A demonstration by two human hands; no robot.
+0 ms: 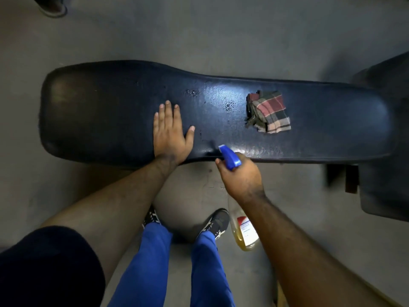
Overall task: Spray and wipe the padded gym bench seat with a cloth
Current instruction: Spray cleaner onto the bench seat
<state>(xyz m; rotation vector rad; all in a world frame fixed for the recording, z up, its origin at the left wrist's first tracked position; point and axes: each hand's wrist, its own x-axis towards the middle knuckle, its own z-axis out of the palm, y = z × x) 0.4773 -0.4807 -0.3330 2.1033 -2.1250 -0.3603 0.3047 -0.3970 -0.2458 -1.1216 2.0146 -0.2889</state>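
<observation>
A long black padded bench seat (106, 111) lies across the view, with wet droplets glistening near its middle. A folded plaid cloth (269, 111) rests on the seat to the right of centre, untouched. My left hand (170, 134) lies flat on the seat, palm down, fingers apart. My right hand (240, 176) grips a spray bottle (230, 157) with a blue trigger head pointed at the seat's near edge; its clear body with yellowish liquid hangs below my wrist.
Grey concrete floor (199, 36) surrounds the bench. My legs in blue trousers and dark shoes stand just before the near edge. A dark bench part (385, 189) and frame post sit at the right. Someone's shoe (53, 7) shows at the top left.
</observation>
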